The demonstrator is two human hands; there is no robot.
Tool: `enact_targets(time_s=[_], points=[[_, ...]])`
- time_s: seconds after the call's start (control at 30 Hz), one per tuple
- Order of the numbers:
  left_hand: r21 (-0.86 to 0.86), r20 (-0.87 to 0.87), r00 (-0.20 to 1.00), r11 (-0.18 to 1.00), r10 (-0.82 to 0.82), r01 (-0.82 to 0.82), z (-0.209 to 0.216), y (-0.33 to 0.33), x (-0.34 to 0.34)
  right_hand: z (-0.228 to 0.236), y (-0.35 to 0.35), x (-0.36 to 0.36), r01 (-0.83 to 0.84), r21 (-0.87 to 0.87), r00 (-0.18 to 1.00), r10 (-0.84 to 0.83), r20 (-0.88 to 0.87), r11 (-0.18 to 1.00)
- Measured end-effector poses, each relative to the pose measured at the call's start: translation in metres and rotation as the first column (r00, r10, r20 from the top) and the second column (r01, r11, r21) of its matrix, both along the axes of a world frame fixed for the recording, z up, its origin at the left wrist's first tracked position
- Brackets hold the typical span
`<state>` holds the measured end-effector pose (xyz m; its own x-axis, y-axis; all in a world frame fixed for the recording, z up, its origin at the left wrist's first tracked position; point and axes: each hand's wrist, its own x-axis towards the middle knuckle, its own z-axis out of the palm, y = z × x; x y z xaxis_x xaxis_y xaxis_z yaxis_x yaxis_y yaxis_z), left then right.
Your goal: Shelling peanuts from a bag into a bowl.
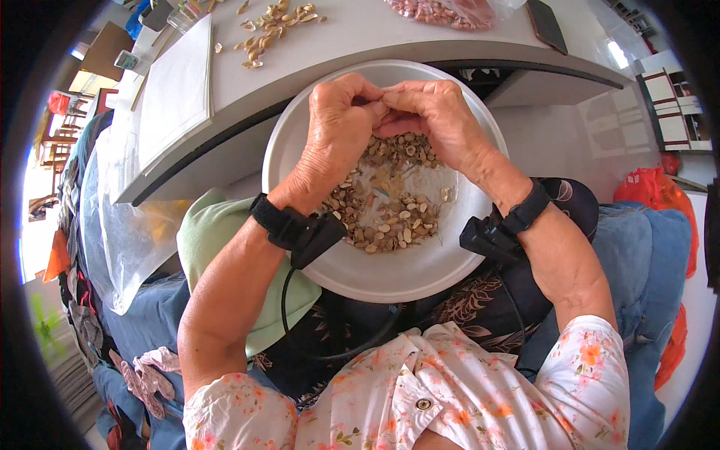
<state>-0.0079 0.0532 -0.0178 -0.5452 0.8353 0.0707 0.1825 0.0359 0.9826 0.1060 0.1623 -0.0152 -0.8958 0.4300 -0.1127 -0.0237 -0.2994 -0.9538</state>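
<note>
Over the far part of a wide white basin [277,161], my left hand [337,116] and my right hand [439,112] meet at the fingertips. The fingers of both are closed in a pinch. Whatever lies between them is too small and too covered to name. Beneath the hands, the basin holds a loose layer of brown and tan broken nut shells [397,229], with its pale bottom showing through in the middle. The basin rests on my lap, its far rim by the table edge.
On the grey-white table [337,41] lie a scatter of tan nuts or shells [274,34], a clear bag of pinkish kernels [442,13], a dark phone [546,26] and white paper sheets [178,97]. Green cloth [210,236] and clear plastic [124,232] are at left; an orange-red bag [660,195] at right.
</note>
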Motion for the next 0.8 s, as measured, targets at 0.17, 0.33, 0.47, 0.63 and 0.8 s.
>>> enact_targets(time_s=[0.17,0.33,0.47,0.63,0.8], points=[[-0.036,-0.110,0.994,0.999,-0.008,0.004,-0.004,0.000,-0.003,0.001,0.001,-0.001,-0.014,-0.076,1.000,0.014,0.003,0.997],[-0.024,-0.112,0.993,0.999,-0.026,0.023,-0.007,0.001,-0.003,-0.001,0.003,0.000,-0.016,-0.108,1.000,0.015,-0.007,0.994],[-0.042,-0.257,0.966,0.999,-0.017,0.006,-0.014,0.001,-0.005,0.000,0.002,-0.001,-0.010,-0.090,1.000,0.010,0.003,0.996],[0.038,-0.295,0.955,0.999,0.028,-0.018,-0.014,0.003,0.003,-0.003,0.002,-0.001,0.026,-0.087,0.999,-0.022,0.047,0.996],[0.018,-0.472,0.881,0.999,0.037,-0.032,-0.014,0.004,0.007,-0.004,-0.003,-0.003,0.063,-0.060,0.996,-0.058,0.074,0.996]])
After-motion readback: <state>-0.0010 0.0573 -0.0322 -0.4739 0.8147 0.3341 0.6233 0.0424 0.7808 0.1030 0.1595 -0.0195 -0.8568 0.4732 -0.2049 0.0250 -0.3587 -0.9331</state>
